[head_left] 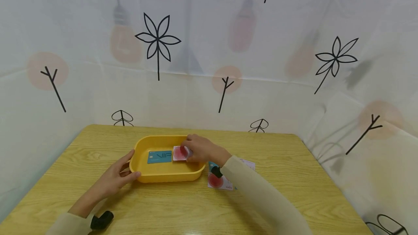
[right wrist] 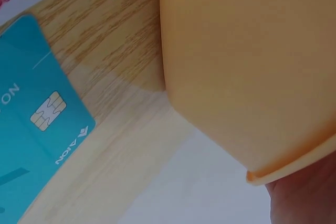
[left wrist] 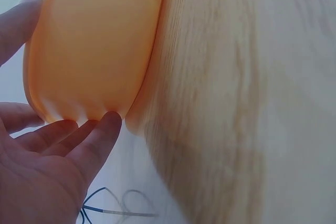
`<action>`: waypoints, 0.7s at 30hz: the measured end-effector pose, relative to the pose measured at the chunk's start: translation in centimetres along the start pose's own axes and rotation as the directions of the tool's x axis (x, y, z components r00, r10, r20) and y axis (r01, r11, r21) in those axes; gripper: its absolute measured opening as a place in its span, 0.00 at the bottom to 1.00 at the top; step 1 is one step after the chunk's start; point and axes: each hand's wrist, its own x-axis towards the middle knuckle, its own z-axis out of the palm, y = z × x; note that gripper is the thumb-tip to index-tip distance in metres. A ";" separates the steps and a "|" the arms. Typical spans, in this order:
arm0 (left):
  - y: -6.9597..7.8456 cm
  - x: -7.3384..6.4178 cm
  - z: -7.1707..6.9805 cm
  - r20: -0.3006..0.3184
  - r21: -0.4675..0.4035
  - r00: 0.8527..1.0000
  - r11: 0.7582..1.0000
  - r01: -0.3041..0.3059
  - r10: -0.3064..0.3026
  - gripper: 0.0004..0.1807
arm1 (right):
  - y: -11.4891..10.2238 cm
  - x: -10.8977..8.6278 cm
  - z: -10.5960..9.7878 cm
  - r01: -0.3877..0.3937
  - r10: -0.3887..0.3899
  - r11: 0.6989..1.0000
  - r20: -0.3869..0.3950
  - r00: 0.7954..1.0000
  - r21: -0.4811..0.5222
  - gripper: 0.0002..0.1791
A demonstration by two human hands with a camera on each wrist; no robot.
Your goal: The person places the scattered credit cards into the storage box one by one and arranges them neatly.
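Note:
A yellow plastic tray (head_left: 171, 177) sits on the wooden table. My left hand (head_left: 115, 175) grips its left end, thumb near the front corner; in the left wrist view the fingertips (left wrist: 111, 120) press the outer wall. Inside the tray lies a blue card (head_left: 159, 157) with a chip and "VIP" lettering. Beside it, my right hand (head_left: 204, 149) pinches a white card with a red circle (head_left: 179, 153), reaching over the right rim. The right fingertips are partly hidden; in the right wrist view, the tray wall covers most of that hand.
Right of the tray, several cards lie on the table under my right forearm: a white one with a red circle (head_left: 219, 181) and a blue chip card (right wrist: 47, 114) among them. A patterned white cloth (head_left: 196, 100) hangs behind the table's far edge.

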 end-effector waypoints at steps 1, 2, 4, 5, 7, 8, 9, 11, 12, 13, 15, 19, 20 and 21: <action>0.0 0.0 0.0 0.000 -0.003 1.000 1.000 -0.001 0.001 0.47 | 0.0 0.0 0.0 -0.001 0.001 1.000 0.004 1.000 -0.001 0.26; 0.0 0.0 0.0 0.000 -0.003 1.000 1.000 -0.002 0.002 0.47 | -0.1 0.1 0.0 -0.001 0.001 1.000 0.007 1.000 -0.001 0.26; 0.0 0.0 0.0 0.000 -0.003 1.000 1.000 -0.003 0.003 0.47 | -0.1 0.1 0.0 0.000 0.000 1.000 0.010 1.000 -0.005 0.26; 0.0 0.0 0.0 0.000 -0.002 1.000 1.000 -0.002 0.002 0.47 | -0.1 0.1 0.0 0.000 0.000 1.000 0.012 1.000 -0.007 0.27; 0.0 0.0 0.0 -0.001 -0.002 1.000 1.000 -0.002 0.002 0.47 | -0.1 0.2 0.1 -0.001 0.001 1.000 0.016 1.000 -0.014 0.27; 0.0 0.0 0.0 -0.002 -0.001 1.000 1.000 -0.003 0.003 0.47 | -0.2 0.3 0.2 -0.001 0.001 1.000 0.018 1.000 -0.016 0.27; 0.0 0.0 0.0 -0.002 -0.002 1.000 1.000 -0.002 0.002 0.47 | -0.1 0.3 0.2 -0.001 0.001 1.000 0.021 1.000 -0.021 0.27; 0.0 0.0 0.0 0.000 -0.002 1.000 1.000 -0.003 0.003 0.47 | -0.2 0.4 0.3 -0.005 0.005 1.000 0.029 1.000 -0.026 0.28; 0.0 0.0 0.0 0.000 -0.003 1.000 1.000 -0.004 0.004 0.47 | -0.2 0.4 0.3 -0.008 0.009 1.000 0.033 0.999 -0.029 0.27; 0.0 0.0 0.0 0.001 -0.003 1.000 1.000 -0.005 0.005 0.47 | -0.2 0.4 0.2 -0.010 0.011 0.999 0.037 0.999 -0.034 0.27; 0.0 0.0 0.0 0.001 -0.002 1.000 1.000 -0.005 0.005 0.47 | -0.3 0.5 0.2 -0.012 0.014 0.999 0.041 0.999 -0.045 0.27; 0.0 0.0 0.0 0.000 0.005 1.000 1.000 -0.008 0.008 0.47 | -0.4 0.6 0.3 -0.017 0.020 0.998 0.050 0.999 -0.065 0.26; -0.1 0.0 0.0 -0.001 0.007 1.000 1.000 -0.008 0.008 0.47 | -0.4 0.6 0.3 -0.018 0.022 0.997 0.053 0.998 -0.069 0.26; -0.1 0.1 0.0 -0.002 0.009 1.000 1.000 -0.008 0.008 0.47 | -0.5 0.6 0.4 -0.021 0.025 0.997 0.058 0.998 -0.073 0.26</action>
